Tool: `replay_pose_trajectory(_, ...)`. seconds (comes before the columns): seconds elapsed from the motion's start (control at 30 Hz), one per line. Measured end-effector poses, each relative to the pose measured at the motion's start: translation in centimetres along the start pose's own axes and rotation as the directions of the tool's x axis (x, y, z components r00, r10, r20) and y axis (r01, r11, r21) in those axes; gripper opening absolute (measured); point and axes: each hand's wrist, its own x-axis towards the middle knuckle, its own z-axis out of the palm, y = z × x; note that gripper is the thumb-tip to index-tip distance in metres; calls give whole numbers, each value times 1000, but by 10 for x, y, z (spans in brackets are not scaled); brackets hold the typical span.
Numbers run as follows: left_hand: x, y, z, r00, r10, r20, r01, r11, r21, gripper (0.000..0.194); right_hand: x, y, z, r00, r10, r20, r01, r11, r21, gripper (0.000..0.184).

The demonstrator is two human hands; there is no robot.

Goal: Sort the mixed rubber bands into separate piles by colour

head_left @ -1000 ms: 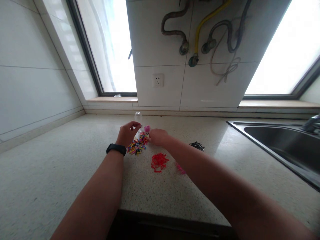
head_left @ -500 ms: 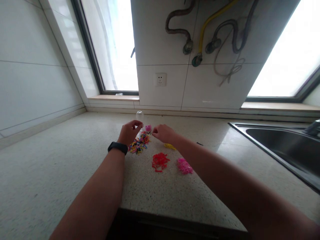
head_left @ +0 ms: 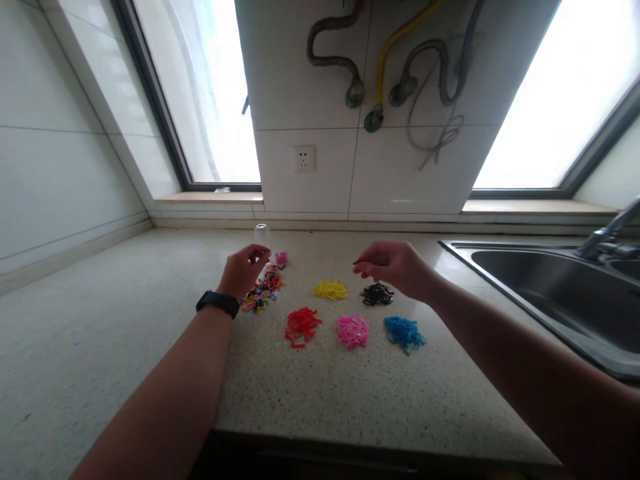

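Note:
My right hand [head_left: 393,267] is closed in a pinch on a small black rubber band [head_left: 356,263], just above and left of a pile of black rubber bands [head_left: 377,294]. My left hand [head_left: 246,268] is also pinched, over the far end of a mixed-colour pile of rubber bands [head_left: 262,292]; what its fingertips hold is too small to make out. Sorted piles lie between and in front of my hands: yellow bands [head_left: 331,289], red bands [head_left: 303,325], pink bands [head_left: 353,331] and blue bands [head_left: 405,333].
Behind my left hand stands a clear plastic container [head_left: 261,234], with a small pink object [head_left: 281,258] beside it. A steel sink [head_left: 465,257] with a faucet [head_left: 607,237] is at the right. The tiled wall carries a socket [head_left: 304,159] and hoses. The speckled counter [head_left: 320,400] ends near my body.
My right hand has moved right, from the mixed pile to above the black pile, carrying a black band. My left hand stays by the mixed pile. The view has shifted slightly right.

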Motion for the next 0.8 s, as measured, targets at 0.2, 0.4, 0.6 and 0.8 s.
replay_pose_trajectory(0.2,-6,9,1,999,-22,-34,23,999,39,26,-27,39,-25,979,-3,-203,2,1000,-4,23)
replay_pose_trajectory(0.4,-11,20,-1,998,-34,-46,38,997,71,27,-38,22,-12,975,-99,-197,106,994,23,13)
replay_pose_trajectory(0.6,-11,17,1,997,-54,-59,57,997,48,26,-44,16,-2,986,-118,-115,121,992,21,12)
replay_pose_trajectory(0.8,-12,20,2,997,-60,-41,62,997,36,25,-43,16,-2,996,-66,-59,68,997,38,14)
